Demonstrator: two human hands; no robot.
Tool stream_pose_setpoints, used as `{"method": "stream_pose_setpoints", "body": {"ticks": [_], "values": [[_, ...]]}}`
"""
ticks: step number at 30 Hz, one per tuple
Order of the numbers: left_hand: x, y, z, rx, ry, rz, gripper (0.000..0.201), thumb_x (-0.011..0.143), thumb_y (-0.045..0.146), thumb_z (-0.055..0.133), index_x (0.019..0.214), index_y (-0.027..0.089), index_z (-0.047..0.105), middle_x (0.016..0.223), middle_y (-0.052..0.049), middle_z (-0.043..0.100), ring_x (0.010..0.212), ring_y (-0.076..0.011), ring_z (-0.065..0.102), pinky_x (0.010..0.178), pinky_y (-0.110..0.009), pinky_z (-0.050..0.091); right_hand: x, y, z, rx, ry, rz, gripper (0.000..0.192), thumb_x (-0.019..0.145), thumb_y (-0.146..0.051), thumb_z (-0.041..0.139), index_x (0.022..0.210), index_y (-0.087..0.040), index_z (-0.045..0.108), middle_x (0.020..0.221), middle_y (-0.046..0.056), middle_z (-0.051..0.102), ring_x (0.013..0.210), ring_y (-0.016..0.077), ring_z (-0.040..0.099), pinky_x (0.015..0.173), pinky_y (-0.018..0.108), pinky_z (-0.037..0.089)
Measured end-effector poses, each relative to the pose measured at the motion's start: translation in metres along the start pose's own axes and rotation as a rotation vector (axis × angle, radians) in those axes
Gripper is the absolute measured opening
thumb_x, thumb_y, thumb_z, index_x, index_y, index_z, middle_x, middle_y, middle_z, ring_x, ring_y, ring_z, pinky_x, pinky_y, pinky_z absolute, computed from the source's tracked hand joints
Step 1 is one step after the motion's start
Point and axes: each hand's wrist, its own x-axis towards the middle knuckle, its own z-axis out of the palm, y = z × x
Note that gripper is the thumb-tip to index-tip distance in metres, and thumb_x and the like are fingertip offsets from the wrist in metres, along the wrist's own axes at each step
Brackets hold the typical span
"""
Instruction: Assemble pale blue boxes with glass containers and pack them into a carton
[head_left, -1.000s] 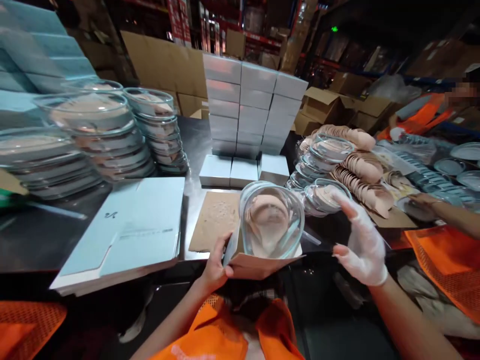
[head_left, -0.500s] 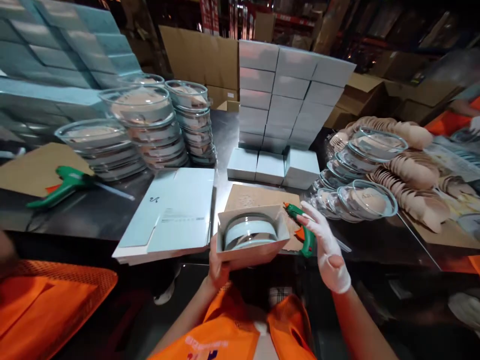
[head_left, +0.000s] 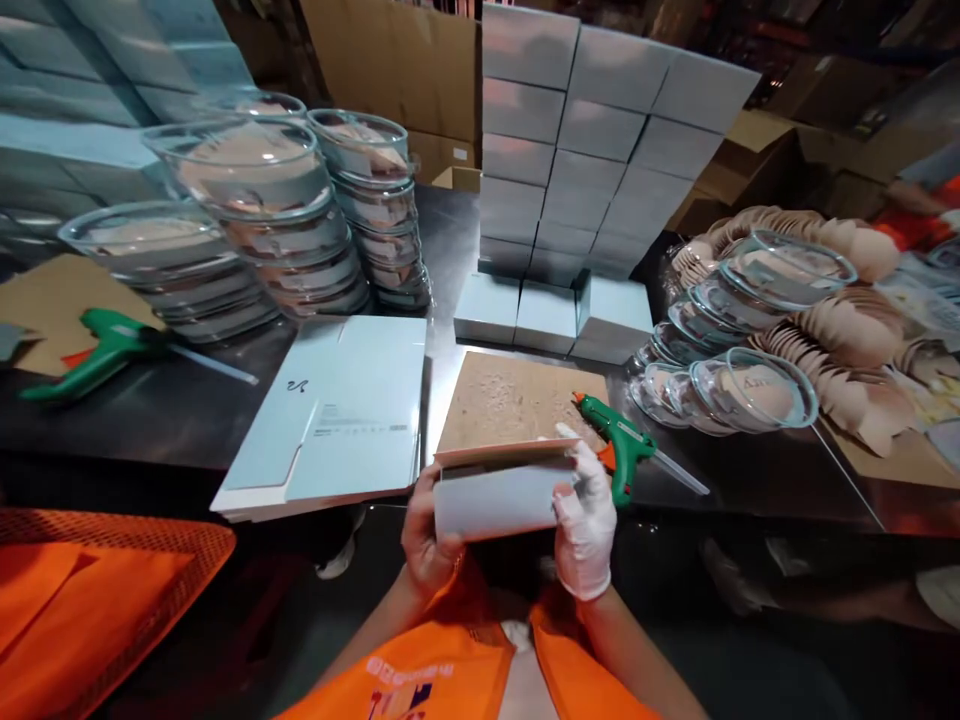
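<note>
I hold a small pale blue box in front of my chest, its flaps folded nearly closed so the glass dish inside is hidden. My bare left hand grips its left end. My white-gloved right hand grips its right end. Just beyond the box a brown cardboard sheet lies on the steel table. A green glue gun rests beside my right hand. A stack of flat blue box blanks lies to the left of the box.
Stacks of lidded glass dishes stand at the back left. More dishes and tan pads lie at the right. A wall of closed blue boxes stands behind. A second green glue gun lies far left. An orange mesh seat sits lower left.
The glass dish went down into the box. My right hand left the dishes, came to the box's right end, and the flaps folded over. The view tilted down.
</note>
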Motion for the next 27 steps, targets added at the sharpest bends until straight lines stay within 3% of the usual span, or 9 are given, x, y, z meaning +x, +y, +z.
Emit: {"method": "stream_pose_setpoints", "body": {"ticks": [2, 5, 8, 10, 14, 17, 21, 24, 27], "values": [[0.003, 0.005, 0.000, 0.034, 0.039, -0.013, 0.052, 0.090, 0.069, 0.067, 0.124, 0.032, 0.057, 0.129, -0.008, 0.068, 0.111, -0.0249, 0.070, 0.092, -0.040, 0.059, 0.000, -0.006, 0.011, 0.061, 0.101, 0.049, 0.045, 0.091, -0.041, 0.076, 0.130, -0.029, 0.056, 0.155, 0.013, 0.059, 0.127, 0.0263, 0.070, 0.103, 0.043, 0.059], [0.012, 0.005, -0.012, 0.144, -0.070, 0.077, 0.051, 0.086, 0.076, 0.069, 0.102, 0.028, 0.070, 0.132, -0.009, 0.067, 0.114, -0.0261, 0.070, 0.096, -0.040, 0.058, 0.005, -0.011, 0.004, 0.061, 0.020, 0.097, 0.045, 0.092, -0.037, 0.074, 0.130, -0.030, 0.052, 0.150, 0.013, 0.063, 0.116, 0.0226, 0.074, 0.091, 0.036, 0.063], [0.019, -0.003, -0.026, 0.237, -0.141, 0.143, 0.069, 0.078, 0.089, 0.064, 0.082, 0.021, 0.078, 0.125, -0.013, 0.067, 0.109, -0.0275, 0.072, 0.093, -0.038, 0.058, 0.016, -0.006, -0.039, -0.179, -0.055, 0.134, 0.032, 0.100, -0.048, 0.061, 0.122, -0.025, 0.063, 0.131, 0.012, 0.074, 0.112, 0.0243, 0.074, 0.099, 0.041, 0.060], [0.020, -0.008, -0.030, 0.235, -0.152, 0.150, 0.080, 0.071, 0.097, 0.060, 0.082, 0.020, 0.079, 0.122, -0.014, 0.066, 0.106, -0.0283, 0.072, 0.091, -0.039, 0.059, 0.027, 0.000, -0.076, -0.529, 0.041, 0.157, 0.040, 0.100, -0.056, 0.055, 0.110, -0.021, 0.070, 0.118, 0.014, 0.076, 0.111, 0.0290, 0.073, 0.105, 0.049, 0.055], [0.021, -0.011, -0.024, 0.165, -0.257, 0.216, 0.064, 0.074, 0.084, 0.075, 0.093, 0.022, 0.076, 0.125, -0.013, 0.062, 0.112, -0.0304, 0.071, 0.095, -0.042, 0.057, 0.053, 0.014, -0.122, -1.050, 0.145, 0.538, 0.047, 0.081, -0.057, 0.074, 0.103, -0.016, 0.074, 0.115, 0.023, 0.074, 0.114, 0.0437, 0.070, 0.105, 0.062, 0.049], [0.023, -0.004, -0.017, 0.158, -0.219, 0.271, 0.038, 0.084, 0.058, 0.082, 0.103, 0.025, 0.073, 0.115, -0.008, 0.065, 0.122, -0.0295, 0.067, 0.104, -0.042, 0.053, 0.069, 0.023, -0.127, -0.889, 0.110, 0.733, 0.035, 0.064, -0.040, 0.087, 0.087, -0.017, 0.074, 0.092, 0.018, 0.077, 0.106, 0.0418, 0.072, 0.098, 0.052, 0.052], [0.018, 0.015, -0.018, 0.187, -0.087, 0.144, 0.034, 0.085, 0.051, 0.083, 0.104, 0.025, 0.074, 0.108, -0.006, 0.069, 0.135, -0.0300, 0.060, 0.109, -0.039, 0.050, 0.075, 0.025, -0.128, -0.601, 0.128, 0.739, 0.024, 0.065, -0.041, 0.077, 0.070, -0.020, 0.066, 0.063, 0.005, 0.068, 0.067, 0.0245, 0.068, 0.065, 0.035, 0.055], [0.007, 0.025, -0.018, 0.197, -0.083, -0.121, 0.035, 0.084, 0.052, 0.082, 0.103, 0.024, 0.075, 0.117, -0.009, 0.070, 0.131, -0.0314, 0.063, 0.092, -0.035, 0.057, 0.062, 0.018, -0.123, -0.446, 0.189, 0.656, 0.034, 0.064, -0.050, 0.074, 0.077, -0.021, 0.062, 0.062, 0.001, 0.065, 0.057, 0.0182, 0.060, 0.054, 0.031, 0.051], [0.002, 0.027, -0.007, 0.240, -0.094, -0.311, 0.036, 0.083, 0.055, 0.082, 0.100, 0.023, 0.077, 0.119, -0.009, 0.072, 0.121, -0.0289, 0.068, 0.087, -0.032, 0.057, 0.039, 0.004, -0.109, -0.273, 0.356, 0.420, 0.046, 0.060, -0.050, 0.085, 0.086, -0.023, 0.059, 0.070, -0.001, 0.069, 0.059, 0.0165, 0.063, 0.055, 0.029, 0.054]]}}
